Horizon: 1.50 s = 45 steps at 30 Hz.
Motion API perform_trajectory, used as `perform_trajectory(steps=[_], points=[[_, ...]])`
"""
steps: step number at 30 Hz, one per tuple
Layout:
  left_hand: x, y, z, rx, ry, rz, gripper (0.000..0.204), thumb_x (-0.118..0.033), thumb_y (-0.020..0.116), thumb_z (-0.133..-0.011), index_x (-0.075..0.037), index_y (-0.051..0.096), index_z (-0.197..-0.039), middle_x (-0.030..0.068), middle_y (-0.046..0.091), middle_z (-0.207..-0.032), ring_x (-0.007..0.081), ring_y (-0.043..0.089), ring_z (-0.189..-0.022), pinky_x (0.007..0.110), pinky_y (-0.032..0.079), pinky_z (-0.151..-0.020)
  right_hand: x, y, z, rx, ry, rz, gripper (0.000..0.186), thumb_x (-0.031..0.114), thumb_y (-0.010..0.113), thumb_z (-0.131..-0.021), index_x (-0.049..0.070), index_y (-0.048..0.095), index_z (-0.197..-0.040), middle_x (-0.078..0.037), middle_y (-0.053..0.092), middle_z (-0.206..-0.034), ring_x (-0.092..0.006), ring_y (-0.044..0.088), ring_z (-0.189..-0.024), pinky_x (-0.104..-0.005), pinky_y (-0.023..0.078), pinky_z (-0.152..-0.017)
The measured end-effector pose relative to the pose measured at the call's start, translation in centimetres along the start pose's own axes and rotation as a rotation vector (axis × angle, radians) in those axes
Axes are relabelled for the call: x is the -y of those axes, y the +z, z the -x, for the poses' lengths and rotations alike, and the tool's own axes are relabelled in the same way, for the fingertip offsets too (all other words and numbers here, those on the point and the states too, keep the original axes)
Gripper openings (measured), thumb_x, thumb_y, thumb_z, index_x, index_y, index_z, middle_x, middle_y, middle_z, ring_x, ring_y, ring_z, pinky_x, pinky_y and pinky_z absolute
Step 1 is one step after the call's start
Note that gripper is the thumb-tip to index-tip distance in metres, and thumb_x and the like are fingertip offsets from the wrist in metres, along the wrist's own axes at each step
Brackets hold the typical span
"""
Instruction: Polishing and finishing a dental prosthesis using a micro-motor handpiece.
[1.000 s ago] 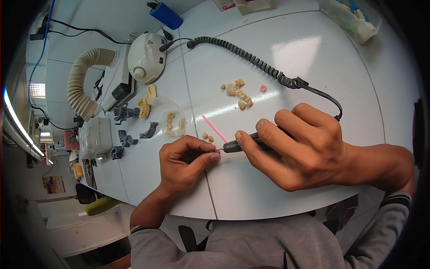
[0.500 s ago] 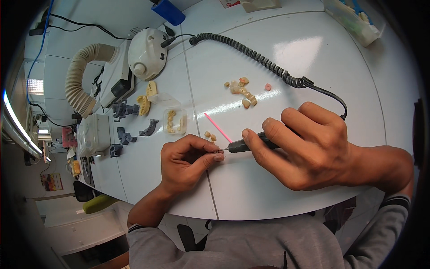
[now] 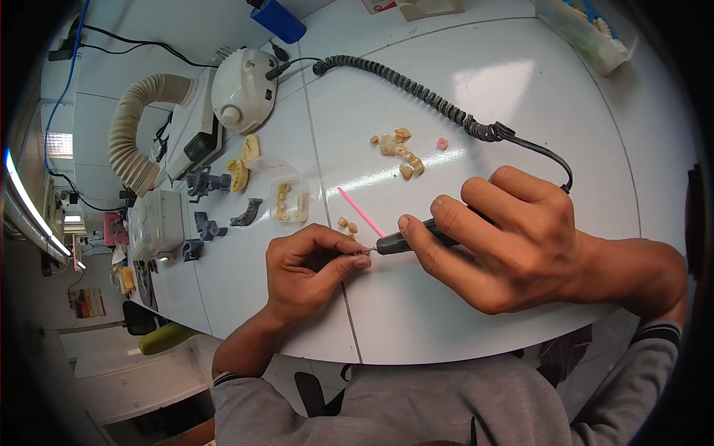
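Note:
My right hand (image 3: 502, 241) grips a dark rotary handpiece (image 3: 405, 239) whose thin tip points left. A black coiled cord (image 3: 416, 93) runs from it to a white round motor unit (image 3: 242, 89) at the back left. My left hand (image 3: 309, 267) pinches a very small piece between thumb and fingers, right at the tool's tip; the piece is mostly hidden. Two small tan tooth-shaped pieces (image 3: 346, 224) and a thin pink stick (image 3: 361, 212) lie just beyond my fingers.
A cluster of tan tooth pieces (image 3: 398, 152) and a small pink bit (image 3: 442, 143) lie mid-table. A clear small box (image 3: 288, 201), tan dental casts (image 3: 244, 160), grey parts (image 3: 204, 223), a ribbed suction hose (image 3: 137, 134) and a white box (image 3: 156, 223) crowd the left. The white table (image 3: 520, 82) edge curves near me.
Both hands stay together at the tool tip with only slight shifts; the view has drifted a little.

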State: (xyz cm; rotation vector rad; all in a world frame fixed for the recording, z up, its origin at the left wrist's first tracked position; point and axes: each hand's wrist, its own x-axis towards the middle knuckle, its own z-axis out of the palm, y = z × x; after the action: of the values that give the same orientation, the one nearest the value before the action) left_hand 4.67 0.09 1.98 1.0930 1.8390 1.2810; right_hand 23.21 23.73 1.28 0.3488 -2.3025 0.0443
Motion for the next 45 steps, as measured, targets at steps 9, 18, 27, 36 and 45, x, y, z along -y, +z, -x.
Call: perform_trajectory(steps=[9,18,27,36,45], points=[[0.03,0.12,-0.07,0.005,0.006,0.003,0.014,0.014,0.078,-0.092,0.005,0.071,-0.1,0.0146,0.078,-0.096,0.0197,0.079,-0.091,0.033,0.065,-0.086,0.43,-0.24,-0.19,0.041,0.045,-0.002,0.037,0.012,0.081,-0.066,0.007,0.084,-0.102,-0.002,0.065,-0.08,-0.0104,0.052,-0.063,-0.0265,0.032,-0.051],[-0.2,0.32,-0.08,0.0,0.008,-0.011,0.014,0.014,0.078,-0.092,0.005,0.071,-0.1,0.0147,0.079,-0.096,0.0197,0.079,-0.092,0.034,0.065,-0.087,0.2,-0.12,0.13,0.031,0.06,-0.008,0.034,0.011,0.082,-0.07,0.007,0.084,-0.104,-0.001,0.064,-0.077,-0.0095,0.053,-0.063,-0.0264,0.033,-0.05],[0.38,0.03,0.02,0.001,0.046,0.001,0.016,0.015,0.078,-0.091,0.004,0.07,-0.1,0.0157,0.078,-0.097,0.021,0.08,-0.091,0.034,0.066,-0.087,0.39,-0.04,-0.09,0.035,0.058,-0.001,0.033,0.013,0.082,-0.071,0.007,0.084,-0.103,-0.001,0.064,-0.077,-0.0093,0.054,-0.063,-0.0262,0.034,-0.05],[0.37,0.1,-0.05,-0.005,0.065,0.038,0.019,0.014,0.079,-0.092,0.002,0.067,-0.1,0.0155,0.079,-0.098,0.0211,0.08,-0.091,0.036,0.066,-0.086,-0.1,0.12,0.01,-0.001,0.066,-0.016,0.035,0.015,0.084,-0.07,0.009,0.083,-0.104,-0.002,0.065,-0.078,-0.0097,0.054,-0.063,-0.0264,0.033,-0.05],[0.58,-0.06,-0.12,-0.015,0.052,0.138,0.018,0.014,0.077,-0.093,0.002,0.068,-0.102,0.0162,0.08,-0.098,0.0213,0.08,-0.095,0.035,0.066,-0.088,-0.21,0.06,-0.11,-0.022,0.068,-0.007,0.034,0.014,0.085,-0.072,0.01,0.083,-0.105,-0.002,0.067,-0.08,-0.0097,0.055,-0.063,-0.0266,0.033,-0.051]])
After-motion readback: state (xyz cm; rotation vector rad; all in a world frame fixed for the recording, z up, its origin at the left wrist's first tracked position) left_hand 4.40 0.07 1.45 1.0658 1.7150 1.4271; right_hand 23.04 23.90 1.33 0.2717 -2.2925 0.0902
